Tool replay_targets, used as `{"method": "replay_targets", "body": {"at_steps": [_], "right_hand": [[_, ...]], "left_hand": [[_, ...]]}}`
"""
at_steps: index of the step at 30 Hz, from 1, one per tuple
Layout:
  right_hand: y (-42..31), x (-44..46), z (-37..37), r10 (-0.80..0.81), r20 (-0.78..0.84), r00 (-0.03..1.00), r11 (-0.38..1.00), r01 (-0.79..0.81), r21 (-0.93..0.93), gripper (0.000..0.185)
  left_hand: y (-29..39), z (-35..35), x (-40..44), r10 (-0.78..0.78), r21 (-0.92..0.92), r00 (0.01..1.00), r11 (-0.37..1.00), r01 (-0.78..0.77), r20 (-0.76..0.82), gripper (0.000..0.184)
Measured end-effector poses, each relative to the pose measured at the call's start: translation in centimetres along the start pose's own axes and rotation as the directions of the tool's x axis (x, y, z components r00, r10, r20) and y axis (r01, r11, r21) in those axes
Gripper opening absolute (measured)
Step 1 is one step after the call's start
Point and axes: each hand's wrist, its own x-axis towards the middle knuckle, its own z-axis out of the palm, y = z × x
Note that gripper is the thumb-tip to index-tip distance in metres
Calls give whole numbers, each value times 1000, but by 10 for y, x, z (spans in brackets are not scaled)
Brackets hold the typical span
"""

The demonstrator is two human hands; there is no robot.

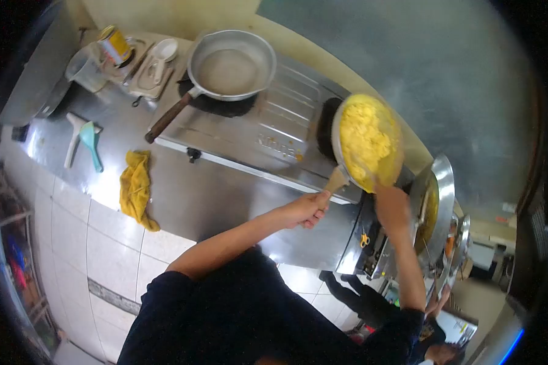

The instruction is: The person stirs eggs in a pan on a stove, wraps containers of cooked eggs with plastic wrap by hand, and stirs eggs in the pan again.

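A frying pan [336, 135] holding yellow scrambled egg [365, 131] is on the right side of the stove. My left hand [307, 210] is closed around the pan's light wooden handle [335, 182]. Over the pan's near right edge, my right hand [393, 207] is blurred, with its fingers closed. A faint utensil shape reaches from it into the egg, but its kind is too smeared to tell.
An empty metal pan [231, 64] with a dark wooden handle rests on the stove [286, 112]. A yellow cloth [135, 188], a turquoise utensil [91, 146], and a plastic jug [86, 68] are on the left. A wok [438, 182] stands right; another person [365, 304] is beyond.
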Motion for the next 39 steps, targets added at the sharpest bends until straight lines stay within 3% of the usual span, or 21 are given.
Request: {"method": "replay_targets", "body": {"at_steps": [3, 5, 6, 8, 11, 15, 17, 20, 22, 23, 24, 26, 28, 29, 30, 31, 32, 34, 36, 37, 39], "right_hand": [[10, 37, 79, -54, -407, 912, 996, 19, -90, 39], [28, 45, 17, 125, 46, 991, 967, -132, 217, 38], [38, 34, -1, 153, 49, 987, 963, -160, 217, 38], [58, 17, -28, -51, 23, 998, 974, 44, 221, 35], [43, -17, -50, -132, 90, 987, 980, 116, 163, 31], [13, 2, 8, 2, 81, 997, 983, -17, 183, 29], [26, 21, 21, 200, 47, 979, 963, -205, 176, 30], [77, 14, 17, 145, 94, 985, 984, -153, 86, 31], [84, -8, -24, -83, 12, 996, 974, 79, 213, 26], [62, -13, -68, -18, 138, 990, 901, -44, 432, 30], [53, -18, -76, -25, 153, 988, 916, -39, 399, 34], [37, -19, -75, 10, 270, 963, 901, -126, 414, 35], [36, -20, -60, -1, 271, 963, 898, -119, 425, 35], [37, -26, -58, 1, 260, 966, 873, -128, 471, 35], [39, -28, -53, 7, 251, 968, 846, -140, 515, 35], [40, -30, -44, 1, 253, 967, 844, -136, 519, 35], [43, -33, -34, 0, 227, 974, 847, -121, 517, 36], [42, -39, -29, -10, 180, 984, 852, -86, 516, 36], [35, -42, -31, 1, 214, 977, 811, -126, 572, 36], [37, -45, -31, -16, 188, 982, 810, -97, 578, 36], [46, -56, -42, -30, 87, 996, 807, -28, 589, 35]], "left_hand": [[-2, 1, 3, -26, -9, 1000, 1000, 26, -7, 43], [-3, -2, 2, -21, -24, 1000, 999, 21, 9, 45], [0, -4, 2, -21, -30, 1000, 999, 21, -2, 44], [3, -10, 2, -15, -66, 1000, 998, 17, 26, 43], [11, -12, 1, -78, -82, 997, 993, 80, 27, 42], [10, 1, -4, -87, -41, 996, 995, 87, 20, 46], [11, 3, -5, -91, -28, 996, 995, 91, 23, 46], [9, -10, 3, -87, 62, 996, 994, 86, 24, 45], [11, -10, -5, 37, 136, 999, 990, -37, 4, 54], [15, -8, -18, 138, 185, 990, 973, -137, 8, 63], [14, -19, -37, 184, 139, 977, 976, -168, -109, 63], [7, -39, -70, 481, 586, 868, 740, -329, -120, 60], [-23, -91, -121, 519, 533, 842, 759, -374, -149, 50], [-30, -109, -159, 539, 539, 797, 772, -338, -272, 39], [-42, -127, -188, 705, 764, 539, 624, -163, -461, 38], [-52, -138, -212, 858, 852, 144, 445, 274, -494, 39], [-81, -182, -225, 876, 750, -181, 478, 457, -448, 49], [-105, -230, -264, 867, 436, -259, 447, 781, -425, 60], [-123, -260, -266, 863, 414, -223, 426, 805, -453, 62], [-131, -271, -272, 855, 401, -166, 391, 828, -491, 65], [-130, -279, -280, 851, 416, -174, 408, 813, -495, 63]]}}
